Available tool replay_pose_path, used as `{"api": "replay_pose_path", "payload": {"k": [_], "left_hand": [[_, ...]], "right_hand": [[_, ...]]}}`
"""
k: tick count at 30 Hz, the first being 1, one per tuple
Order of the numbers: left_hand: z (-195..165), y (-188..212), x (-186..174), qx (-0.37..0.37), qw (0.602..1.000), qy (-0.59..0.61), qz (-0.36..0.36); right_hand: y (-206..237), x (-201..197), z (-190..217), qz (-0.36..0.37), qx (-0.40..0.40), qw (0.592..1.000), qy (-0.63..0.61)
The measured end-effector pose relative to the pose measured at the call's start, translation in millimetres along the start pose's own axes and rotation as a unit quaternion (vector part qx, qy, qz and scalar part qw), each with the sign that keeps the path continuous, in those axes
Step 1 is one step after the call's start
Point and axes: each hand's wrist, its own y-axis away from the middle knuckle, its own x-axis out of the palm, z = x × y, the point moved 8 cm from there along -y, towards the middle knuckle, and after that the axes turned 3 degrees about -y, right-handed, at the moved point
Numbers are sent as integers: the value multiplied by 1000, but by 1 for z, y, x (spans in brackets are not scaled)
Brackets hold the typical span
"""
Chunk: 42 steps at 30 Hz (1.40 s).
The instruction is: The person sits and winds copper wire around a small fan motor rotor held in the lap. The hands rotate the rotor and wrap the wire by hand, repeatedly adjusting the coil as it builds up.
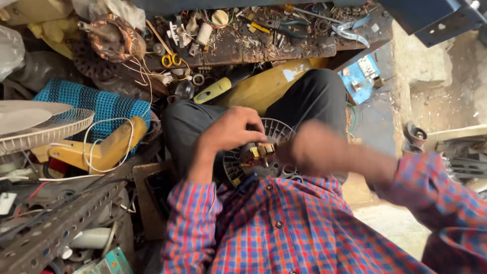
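A small fan motor with copper windings sits in a white slotted fan guard on my lap. My left hand is curled over the top left of the motor and grips it. My right hand is blurred, close against the right side of the motor; I cannot tell whether it holds anything. Both arms wear red and blue checked sleeves.
A cluttered wooden bench ahead carries pliers, yellow-handled scissors and scraps. A copper-wound stator lies upper left. At the left stand a white fan grille, a yellow fan part, and a perforated metal bar.
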Motion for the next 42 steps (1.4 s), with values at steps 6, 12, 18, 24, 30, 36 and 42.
{"api": "replay_pose_path", "payload": {"k": [6,12,18,24,30,36,42], "left_hand": [[-63,95,19,52,970,-138,-195],[-2,57,-3,-15,955,65,-287],[1,-4,3,-32,999,5,34],[-20,89,17,-61,964,150,-213],[-5,67,-2,-55,917,227,-325],[2,1,13,11,998,6,55],[-17,111,28,1,964,-77,-254]], "right_hand": [[-16,-30,27,-107,-140,981,-86],[-42,-42,-44,-237,-99,967,-5],[1,0,10,56,-24,996,-60],[-17,-33,10,-115,-144,975,-127],[-42,-20,-64,-197,-3,980,-15],[0,9,6,126,18,991,42],[-31,-44,22,-126,-129,968,-173]]}}
